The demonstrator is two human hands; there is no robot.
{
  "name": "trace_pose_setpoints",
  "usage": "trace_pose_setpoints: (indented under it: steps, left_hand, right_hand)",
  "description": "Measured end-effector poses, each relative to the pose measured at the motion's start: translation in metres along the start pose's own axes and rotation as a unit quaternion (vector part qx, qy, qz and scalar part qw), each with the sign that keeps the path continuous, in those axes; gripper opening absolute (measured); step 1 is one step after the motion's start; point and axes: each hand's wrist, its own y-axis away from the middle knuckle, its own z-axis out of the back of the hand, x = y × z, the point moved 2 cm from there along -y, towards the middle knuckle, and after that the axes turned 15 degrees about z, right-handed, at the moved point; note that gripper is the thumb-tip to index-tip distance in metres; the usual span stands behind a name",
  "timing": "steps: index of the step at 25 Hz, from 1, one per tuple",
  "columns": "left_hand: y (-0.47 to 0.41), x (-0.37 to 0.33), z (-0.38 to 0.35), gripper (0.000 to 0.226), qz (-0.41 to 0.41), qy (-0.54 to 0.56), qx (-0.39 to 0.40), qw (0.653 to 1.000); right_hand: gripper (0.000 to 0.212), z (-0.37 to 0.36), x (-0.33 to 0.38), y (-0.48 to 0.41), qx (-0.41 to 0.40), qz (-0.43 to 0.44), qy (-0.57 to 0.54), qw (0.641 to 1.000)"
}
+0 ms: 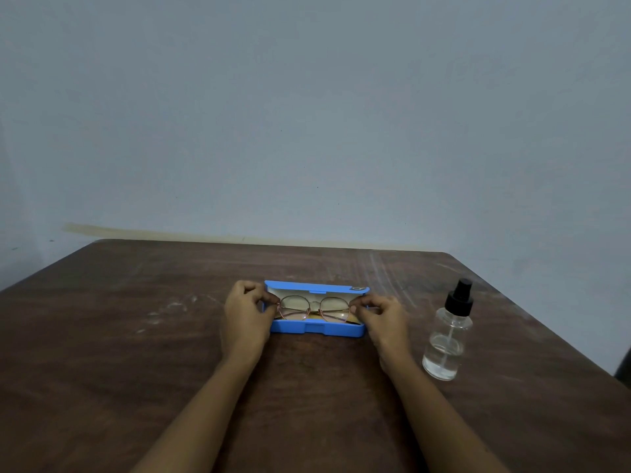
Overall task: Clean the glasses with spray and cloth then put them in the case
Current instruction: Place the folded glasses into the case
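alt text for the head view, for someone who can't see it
The left hand and the right hand each pinch one end of round wire-rimmed glasses inside an open blue case on a dark wooden table. A clear spray bottle with a black top stands upright right of the case, apart from it.

You have no legible text, number or brand to log here. Blue case (pixel 317 331): small dark mark on the lid's far right corner, too small to read. Spray bottle (pixel 447 336): nothing you can read on it.
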Motion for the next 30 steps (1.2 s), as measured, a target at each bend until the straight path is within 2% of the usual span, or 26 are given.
trace_pose_setpoints:
  steps: [3, 11, 16, 19, 22, 23, 25, 28, 30]
  left_hand:
    - [0.0012, -0.0011, -0.0007, 0.005, -0.015, -0.044, -0.008, 0.999]
    - [0.0019, -0.0005, -0.0004, 0.012, -0.003, -0.015, 0.013, 1.000]
    - [0.0041, -0.0009, 0.0029, 0.013, -0.005, 0.049, 0.034, 0.998]
    - [0.0065, -0.0027, 0.0049, 0.006, -0.009, 0.098, 0.016, 0.995]
    - [0.0080, -0.0079, 0.0063, 0.021, 0.009, 0.159, 0.031, 0.987]
    - [0.0083, -0.0091, 0.0056, 0.028, 0.011, 0.167, 0.055, 0.984]
    - [0.0074, -0.0091, 0.0027, 0.038, 0.013, 0.159, 0.110, 0.981]
    - [0.0063, -0.0055, -0.0004, 0.044, 0.016, 0.139, 0.146, 0.979]
    - [0.0052, -0.0038, -0.0007, 0.040, 0.023, 0.139, 0.150, 0.979]
  right_hand:
    - [0.009, 0.0003, 0.0009, 0.0001, 0.009, 0.003, 0.015, 1.000]
    - [0.011, 0.0008, 0.0003, 0.0008, 0.019, 0.008, 0.028, 0.999]
    - [0.024, 0.0018, 0.0033, 0.0031, -0.010, -0.019, -0.065, 0.998]
    - [0.017, 0.0031, 0.0036, 0.0036, -0.053, -0.050, -0.108, 0.991]
    - [0.008, 0.0028, 0.0040, 0.0034, -0.065, -0.043, -0.146, 0.986]
    - [0.012, 0.0029, 0.0058, 0.0038, -0.050, -0.031, -0.150, 0.987]
    - [0.035, 0.0001, 0.0066, 0.0041, -0.002, -0.009, -0.164, 0.986]
    - [0.060, -0.0053, 0.0045, 0.0036, 0.034, -0.023, -0.177, 0.983]
    - [0.052, -0.0040, 0.0045, 0.0043, 0.028, -0.030, -0.174, 0.984]
